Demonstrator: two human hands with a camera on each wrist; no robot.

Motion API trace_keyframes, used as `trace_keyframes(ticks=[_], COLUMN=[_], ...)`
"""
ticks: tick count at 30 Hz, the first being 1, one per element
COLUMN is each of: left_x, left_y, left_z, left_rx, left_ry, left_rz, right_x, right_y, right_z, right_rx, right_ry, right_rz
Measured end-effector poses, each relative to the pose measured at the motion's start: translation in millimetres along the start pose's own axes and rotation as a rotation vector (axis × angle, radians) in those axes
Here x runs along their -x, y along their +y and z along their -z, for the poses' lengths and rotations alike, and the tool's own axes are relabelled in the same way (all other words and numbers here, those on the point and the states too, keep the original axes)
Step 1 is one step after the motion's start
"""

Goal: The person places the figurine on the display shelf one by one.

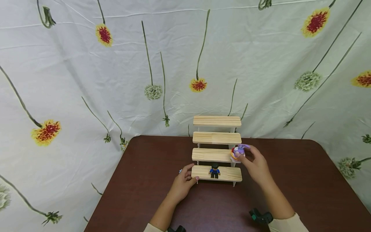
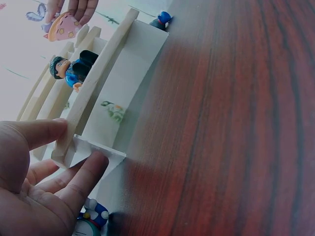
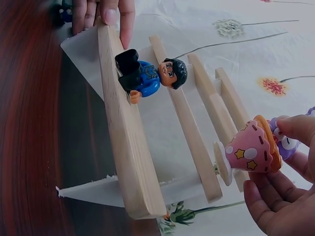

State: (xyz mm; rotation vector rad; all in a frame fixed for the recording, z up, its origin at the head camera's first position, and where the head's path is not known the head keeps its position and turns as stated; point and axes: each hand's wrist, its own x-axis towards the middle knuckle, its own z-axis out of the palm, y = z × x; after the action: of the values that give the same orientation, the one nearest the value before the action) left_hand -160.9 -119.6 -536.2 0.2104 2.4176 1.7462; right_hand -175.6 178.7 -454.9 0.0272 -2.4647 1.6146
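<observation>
One stepped rack (image 1: pixel 216 138) of four pale wooden slats on white side panels stands on the dark, wood-grained surface (image 1: pixel 290 180). One blocky plastic figure (image 1: pixel 214 170) in blue with black hair sits on the lowest slat, between the two hands. The left hand (image 1: pixel 183 183) has its grip on that slat's left end — thumb on top, fingers curled under. The right hand (image 1: pixel 255 162) pinches one pink, cone-shaped toy (image 3: pixel 251 151) with yellow stars and a round white base, held at the right end of the second slat. A small blue-and-white toy (image 2: pixel 93 216) lies just below the left palm.
</observation>
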Motion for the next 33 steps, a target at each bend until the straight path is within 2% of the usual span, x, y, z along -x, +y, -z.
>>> trace_keyframes(ticks=[6,17,25,33], left_x=[0.1,0.1,1.0,0.7], left_y=[1.1,1.3,3.8,3.0], left_z=[-0.5,-0.7,-0.3,-0.3], left_rx=[0.011,0.002,0.011,-0.007], left_ry=[-0.003,0.002,0.003,0.005], left_rz=[0.0,0.013,0.017,0.015], right_x=[-3,-7,-10,-12], right_y=[-5,-10,-9,-12], right_z=[-7,-20,-31,-40], right_rx=[-0.026,0.003,-0.096,-0.089], right_ry=[-0.033,-0.067,-0.091,-0.115], right_rz=[-0.011,0.018,0.032,0.038])
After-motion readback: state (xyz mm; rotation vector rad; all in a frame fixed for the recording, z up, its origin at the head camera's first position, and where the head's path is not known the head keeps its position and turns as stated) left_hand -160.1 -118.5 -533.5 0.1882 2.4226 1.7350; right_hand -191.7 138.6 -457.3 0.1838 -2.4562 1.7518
